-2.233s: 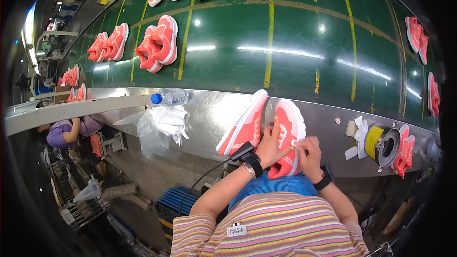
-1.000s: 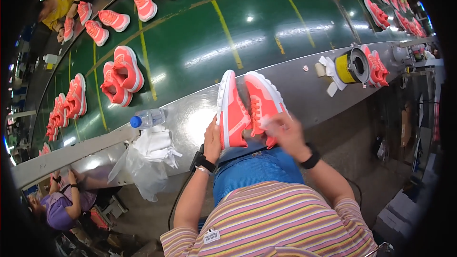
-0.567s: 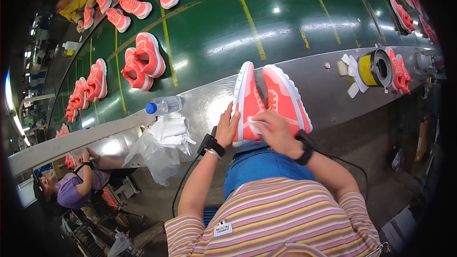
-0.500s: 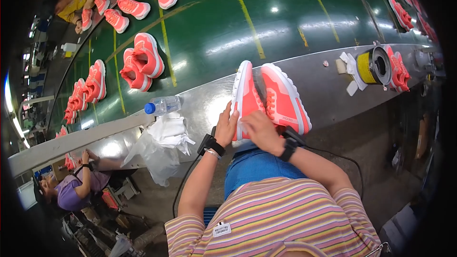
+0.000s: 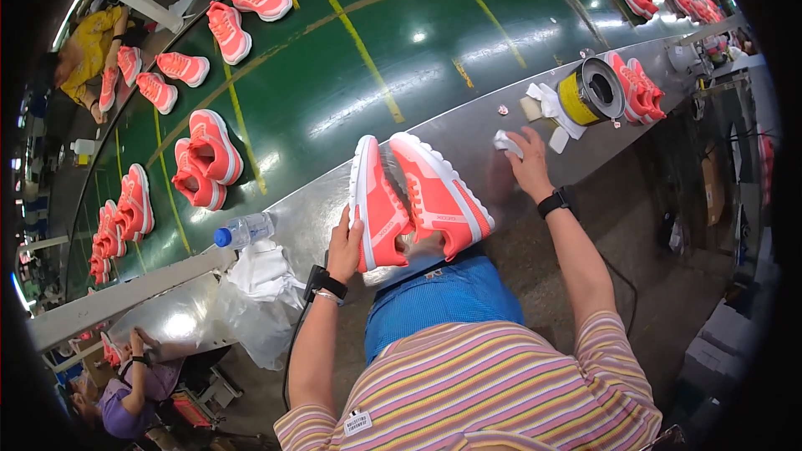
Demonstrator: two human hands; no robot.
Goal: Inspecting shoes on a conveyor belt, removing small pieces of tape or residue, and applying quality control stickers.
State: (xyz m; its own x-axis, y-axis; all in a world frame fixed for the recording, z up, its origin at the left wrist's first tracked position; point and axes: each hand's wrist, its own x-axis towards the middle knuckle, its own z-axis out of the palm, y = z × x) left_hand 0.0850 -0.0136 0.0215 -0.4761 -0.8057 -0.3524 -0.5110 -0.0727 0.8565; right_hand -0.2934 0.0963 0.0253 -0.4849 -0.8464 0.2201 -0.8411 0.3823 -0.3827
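Two coral sneakers with white soles, the left sneaker (image 5: 378,209) and the right sneaker (image 5: 439,196), lie tipped on their sides on the metal ledge in front of me, laces facing each other. My left hand (image 5: 343,244) grips the outer edge of the left sneaker near its heel, fingers along the sole and thumb against the upper. Off to the right, my right hand (image 5: 528,165) is stretched over the ledge. A small crumpled white wipe (image 5: 507,144) sits at its fingertips, pinched there.
A green belt (image 5: 334,92) beyond the ledge carries several coral sneakers. On my right stand a yellow-banded tin (image 5: 576,100), white wipes (image 5: 547,100) and another sneaker pair (image 5: 637,88). To the left lie a blue-capped bottle (image 5: 244,231) and white cloths (image 5: 263,271). Two people work at left.
My right hand has left the sneakers and reached right toward the tin, where it now has the white wipe. The sneakers now lean over with their toes closer together. My left hand stays beside them.
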